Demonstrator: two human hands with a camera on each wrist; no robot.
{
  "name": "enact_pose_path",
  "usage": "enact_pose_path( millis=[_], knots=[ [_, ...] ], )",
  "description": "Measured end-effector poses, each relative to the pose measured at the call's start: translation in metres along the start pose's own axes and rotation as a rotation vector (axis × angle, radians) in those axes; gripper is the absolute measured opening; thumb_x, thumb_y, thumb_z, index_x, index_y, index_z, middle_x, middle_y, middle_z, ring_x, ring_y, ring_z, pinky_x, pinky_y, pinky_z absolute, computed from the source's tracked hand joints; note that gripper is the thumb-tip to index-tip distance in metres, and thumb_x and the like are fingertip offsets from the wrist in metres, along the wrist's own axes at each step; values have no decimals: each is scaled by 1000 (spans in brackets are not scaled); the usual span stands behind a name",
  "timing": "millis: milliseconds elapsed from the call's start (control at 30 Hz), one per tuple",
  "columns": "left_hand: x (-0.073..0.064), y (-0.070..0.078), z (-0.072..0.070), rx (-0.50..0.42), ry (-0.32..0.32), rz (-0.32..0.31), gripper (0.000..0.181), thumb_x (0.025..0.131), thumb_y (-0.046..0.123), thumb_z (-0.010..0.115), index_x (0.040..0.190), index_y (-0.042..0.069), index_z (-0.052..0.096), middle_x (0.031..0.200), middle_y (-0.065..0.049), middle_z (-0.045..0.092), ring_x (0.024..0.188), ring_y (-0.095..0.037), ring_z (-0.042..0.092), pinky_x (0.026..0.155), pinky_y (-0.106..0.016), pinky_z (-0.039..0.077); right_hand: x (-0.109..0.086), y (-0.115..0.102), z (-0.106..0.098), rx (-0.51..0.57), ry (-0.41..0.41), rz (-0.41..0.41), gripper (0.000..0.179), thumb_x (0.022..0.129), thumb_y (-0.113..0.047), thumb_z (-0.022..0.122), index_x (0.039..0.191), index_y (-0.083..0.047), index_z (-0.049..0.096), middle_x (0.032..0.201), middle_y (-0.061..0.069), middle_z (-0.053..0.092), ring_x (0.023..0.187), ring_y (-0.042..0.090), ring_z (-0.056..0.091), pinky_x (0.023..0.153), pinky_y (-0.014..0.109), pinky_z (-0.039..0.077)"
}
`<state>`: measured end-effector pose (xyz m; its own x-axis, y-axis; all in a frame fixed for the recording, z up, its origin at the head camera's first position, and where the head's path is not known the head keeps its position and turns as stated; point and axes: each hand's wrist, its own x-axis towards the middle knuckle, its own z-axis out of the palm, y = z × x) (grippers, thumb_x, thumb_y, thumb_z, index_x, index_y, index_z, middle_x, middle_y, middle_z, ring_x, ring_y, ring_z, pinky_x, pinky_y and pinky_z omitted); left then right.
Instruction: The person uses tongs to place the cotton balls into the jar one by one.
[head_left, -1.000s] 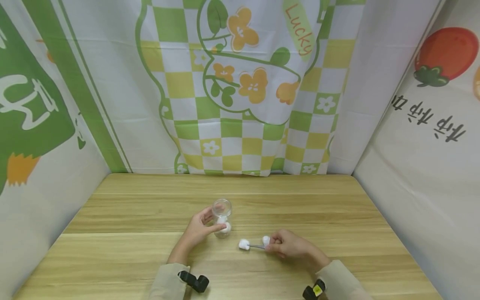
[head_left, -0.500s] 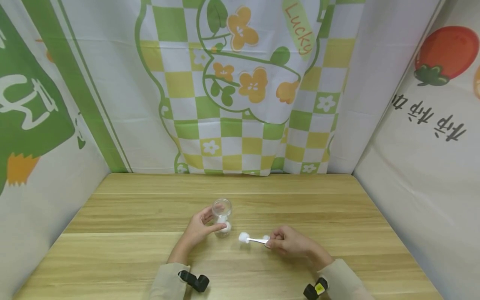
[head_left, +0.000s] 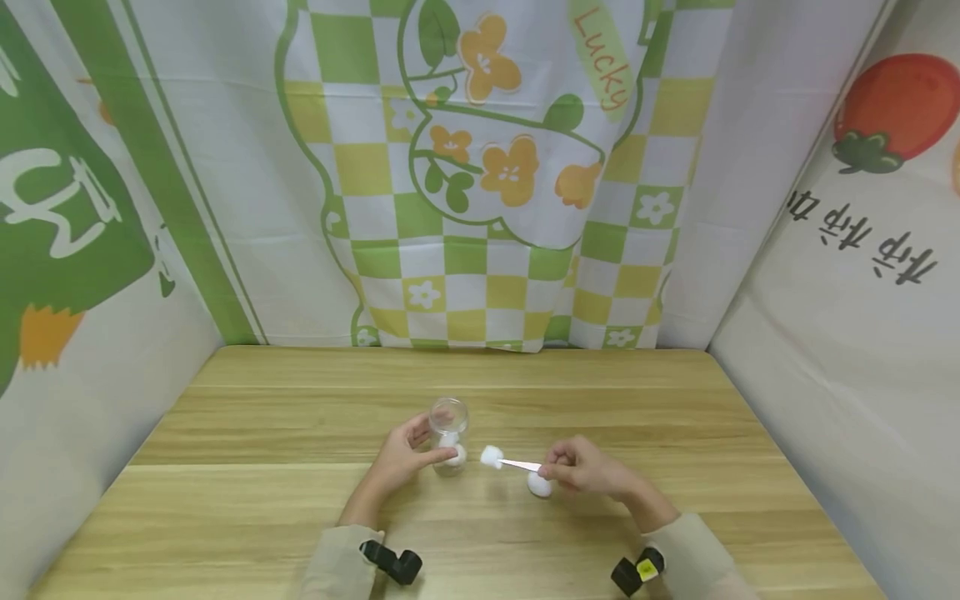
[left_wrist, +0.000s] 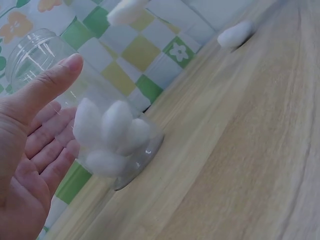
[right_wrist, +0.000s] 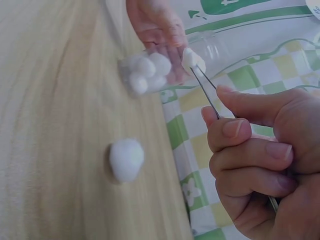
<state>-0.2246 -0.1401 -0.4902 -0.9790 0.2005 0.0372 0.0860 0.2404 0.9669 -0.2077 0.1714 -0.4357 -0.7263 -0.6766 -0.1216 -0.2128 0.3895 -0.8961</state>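
A clear, lidless jar (head_left: 449,414) stands upright on the table, several white cotton balls (left_wrist: 117,124) lying in its lower part. My left hand (head_left: 397,458) holds the jar from the left, thumb on the near side and fingers behind. To the right, my right hand (head_left: 588,468) pinches metal tweezers (right_wrist: 206,92), whose rear end is hidden in the palm. Between the tweezer tips is a cotton ball (head_left: 491,456), raised above the table just right of the jar and below its rim height in the head view. Another cotton ball (right_wrist: 126,160) lies on the table below the right hand.
The wooden table (head_left: 300,400) ends at the back against a hanging checked cloth (head_left: 480,275). Printed cloth walls rise on the left and right sides. A black wrist device (head_left: 390,562) sits on each sleeve.
My right hand has lifted the tweezers and their cotton ball off the table, up and away from me. The other loose cotton ball now shows more fully. My left hand keeps holding the jar.
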Motion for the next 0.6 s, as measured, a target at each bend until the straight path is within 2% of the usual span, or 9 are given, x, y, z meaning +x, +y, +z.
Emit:
enact_pose_path(
  millis=[333,600],
  knots=[
    [0,2,7,-15,-17,23,63,79,19,79,136,9,53,142,-13,55,135,-37,49,116,-49,40,-1,-11,-4,-18,26,-16,33,96,-13,56,87,19,52,55,-10,40,47,-3,33,45,10,27],
    [-1,2,7,-9,-2,-5,64,79,20,80,136,8,53,144,-15,52,135,-39,48,115,-50,41,0,-16,-7,-23,39,-6,31,96,-12,56,90,18,54,58,-10,42,48,-2,35,45,11,29]
  ],
)
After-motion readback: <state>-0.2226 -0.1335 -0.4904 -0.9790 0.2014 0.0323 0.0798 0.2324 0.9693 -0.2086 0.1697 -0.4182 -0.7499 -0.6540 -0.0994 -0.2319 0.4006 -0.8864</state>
